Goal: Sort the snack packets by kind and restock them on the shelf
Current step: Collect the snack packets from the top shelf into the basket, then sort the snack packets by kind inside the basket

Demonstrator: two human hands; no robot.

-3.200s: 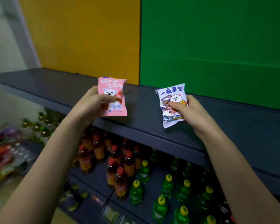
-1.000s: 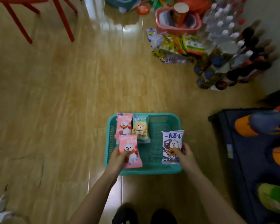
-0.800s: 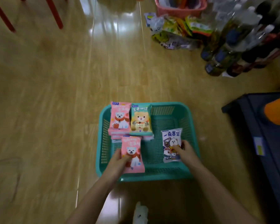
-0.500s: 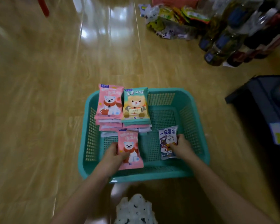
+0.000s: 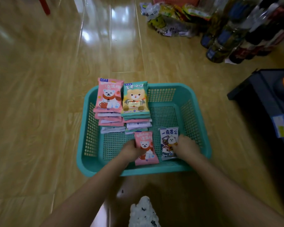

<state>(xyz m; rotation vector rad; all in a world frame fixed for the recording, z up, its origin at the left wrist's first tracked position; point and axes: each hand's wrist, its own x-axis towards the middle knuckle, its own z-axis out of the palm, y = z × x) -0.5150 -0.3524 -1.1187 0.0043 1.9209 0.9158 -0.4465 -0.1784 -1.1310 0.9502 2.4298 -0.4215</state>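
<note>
Two hands reach into a teal mesh basket (image 5: 164, 170) on a wood-look floor (image 5: 39, 95). The left hand (image 5: 131, 150) grips a pink packet (image 5: 147, 145) printed with a white bear in a red scarf. The right hand (image 5: 186, 148) pinches a white packet (image 5: 168, 141) headed "一夜暴富" above cartoon animals. Both packets are low inside the basket near its front wall, side by side. Against the far left wall stand two stacks: a pink stack (image 5: 109, 95) topped by the same white-bear design, and beside it a stack topped by a teal packet (image 5: 135, 97) showing a tan bear; its lettering is too small to read. Beyond the basket lie loose snack bags (image 5: 169, 18) and bottles (image 5: 233, 36). A dark shelf (image 5: 266, 99) with a price label (image 5: 279, 128) stands at right.
</note>
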